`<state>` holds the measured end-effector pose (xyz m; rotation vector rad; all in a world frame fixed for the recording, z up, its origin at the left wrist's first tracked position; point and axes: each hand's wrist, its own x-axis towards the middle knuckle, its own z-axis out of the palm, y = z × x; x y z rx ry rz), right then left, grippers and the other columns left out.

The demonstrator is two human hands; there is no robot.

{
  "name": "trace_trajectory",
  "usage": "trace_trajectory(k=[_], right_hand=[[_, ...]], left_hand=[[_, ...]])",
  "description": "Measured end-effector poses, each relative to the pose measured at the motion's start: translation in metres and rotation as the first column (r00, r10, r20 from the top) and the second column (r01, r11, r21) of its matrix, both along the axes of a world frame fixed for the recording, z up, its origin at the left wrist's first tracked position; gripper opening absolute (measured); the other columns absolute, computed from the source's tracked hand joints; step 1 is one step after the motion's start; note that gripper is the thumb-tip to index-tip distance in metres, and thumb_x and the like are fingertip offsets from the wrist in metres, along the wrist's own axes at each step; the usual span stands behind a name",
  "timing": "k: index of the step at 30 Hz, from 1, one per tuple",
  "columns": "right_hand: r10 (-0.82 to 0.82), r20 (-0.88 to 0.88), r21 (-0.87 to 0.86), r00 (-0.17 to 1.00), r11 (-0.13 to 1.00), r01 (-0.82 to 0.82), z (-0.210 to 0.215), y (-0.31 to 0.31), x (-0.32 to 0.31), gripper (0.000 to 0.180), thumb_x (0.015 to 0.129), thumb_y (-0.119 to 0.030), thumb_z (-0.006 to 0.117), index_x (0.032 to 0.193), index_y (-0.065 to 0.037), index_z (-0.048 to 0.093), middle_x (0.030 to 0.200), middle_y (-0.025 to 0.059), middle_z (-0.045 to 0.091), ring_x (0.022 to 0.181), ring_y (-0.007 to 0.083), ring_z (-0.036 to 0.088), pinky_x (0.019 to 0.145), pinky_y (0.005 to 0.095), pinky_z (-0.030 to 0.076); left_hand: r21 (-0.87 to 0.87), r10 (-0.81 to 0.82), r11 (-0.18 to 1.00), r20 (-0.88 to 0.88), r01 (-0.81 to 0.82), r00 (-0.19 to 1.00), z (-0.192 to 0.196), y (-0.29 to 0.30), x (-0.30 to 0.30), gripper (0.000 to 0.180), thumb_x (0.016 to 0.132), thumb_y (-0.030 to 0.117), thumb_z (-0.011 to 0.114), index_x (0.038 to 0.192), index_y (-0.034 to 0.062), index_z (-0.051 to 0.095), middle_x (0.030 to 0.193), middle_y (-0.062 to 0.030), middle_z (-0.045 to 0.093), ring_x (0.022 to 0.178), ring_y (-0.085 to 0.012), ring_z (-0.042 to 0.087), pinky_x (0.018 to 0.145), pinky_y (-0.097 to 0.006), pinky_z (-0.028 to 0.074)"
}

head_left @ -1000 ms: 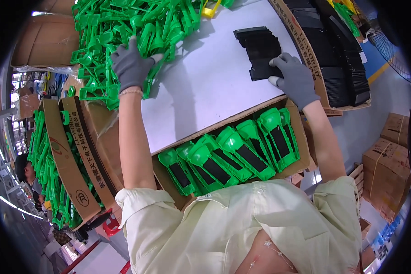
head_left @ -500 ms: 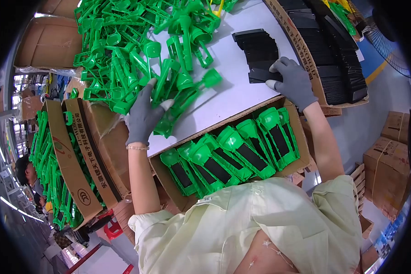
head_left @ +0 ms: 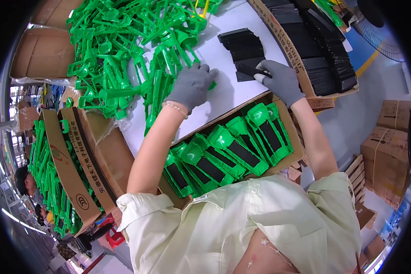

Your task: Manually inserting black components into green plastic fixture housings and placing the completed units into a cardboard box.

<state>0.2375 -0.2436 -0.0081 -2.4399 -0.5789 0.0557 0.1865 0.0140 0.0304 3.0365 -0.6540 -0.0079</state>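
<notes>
My left hand (head_left: 192,87), in a grey glove, is above the white table at the right edge of a heap of green plastic parts (head_left: 118,59). Its fingers curl over a green part, of which only a bit shows by the fingertips. My right hand (head_left: 281,81), also gloved, pinches the end of a thin black panel (head_left: 249,67) between thumb and fingers. That panel lies at the near end of a fanned row of black panels (head_left: 243,45).
Nearest me, a cardboard box (head_left: 293,157) holds several green housings with black panels set in them. Another carton (head_left: 301,68) of stacked black panels stands at the right. Left is a carton (head_left: 73,169) full of green parts. A fan (head_left: 379,41) is far right.
My left hand has moved right from the near edge of the heap, its fingers now curled. My right hand still grips the near end of the panel row. The whole view has shifted slightly.
</notes>
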Motion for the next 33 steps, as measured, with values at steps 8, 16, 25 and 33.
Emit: trace_trajectory(k=[8, 16, 25, 33], right_hand=[[-0.016, 0.046, 0.074, 0.999, 0.997, 0.013, -0.009, -0.005, 0.000, 0.019, 0.079, -0.026, 0.068, 0.091, -0.011, 0.065, 0.086, 0.0052, 0.065, 0.080, 0.0244, 0.063, 0.070, 0.0346, 0.048], [-0.134, 0.105, 0.222, 0.985, 0.969, 0.108, -0.014, -0.007, 0.002, 0.020, 0.083, -0.026, 0.067, 0.095, -0.011, 0.063, 0.086, 0.0075, 0.065, 0.074, 0.0247, 0.064, 0.066, 0.0314, 0.049], [0.078, -0.321, 0.675, 0.944, 0.717, 0.170, 0.062, 0.002, -0.042, 0.019, 0.090, -0.015, 0.060, 0.102, -0.001, 0.060, 0.066, -0.0011, 0.057, 0.053, 0.0048, 0.049, 0.049, 0.0201, 0.038], [0.379, -0.202, 0.383, 0.903, 0.879, -0.283, 0.095, 0.024, -0.083, 0.021, 0.088, -0.021, 0.062, 0.098, -0.003, 0.061, 0.063, 0.0029, 0.055, 0.055, 0.0073, 0.051, 0.052, 0.0237, 0.040]], left_hand=[[-0.051, -0.081, 0.995, 0.098, 0.086, 0.992, 0.069, 0.031, 0.002, 0.034, 0.066, 0.007, 0.067, 0.096, 0.0090, 0.053, 0.085, -0.0129, 0.056, 0.086, -0.0346, 0.059, 0.069, -0.044, 0.048], [-0.493, 0.419, 0.818, 0.155, -0.298, 0.894, 0.133, 0.094, -0.045, 0.029, 0.076, -0.010, 0.054, 0.099, 0.0075, 0.059, 0.084, -0.0085, 0.064, 0.075, -0.0201, 0.066, 0.063, -0.030, 0.052], [-0.845, 0.319, -0.209, -0.534, -0.492, 0.783, 0.069, 0.046, -0.131, 0.037, 0.086, 0.005, 0.056, 0.121, -0.0054, 0.053, 0.106, -0.0130, 0.062, 0.082, -0.0202, 0.067, 0.061, -0.021, 0.051], [-0.604, -0.079, -0.478, -0.694, -0.638, 0.715, 0.045, -0.020, -0.160, 0.039, 0.087, 0.001, 0.054, 0.125, -0.0046, 0.050, 0.111, -0.0181, 0.061, 0.081, -0.0245, 0.067, 0.056, -0.023, 0.049]])
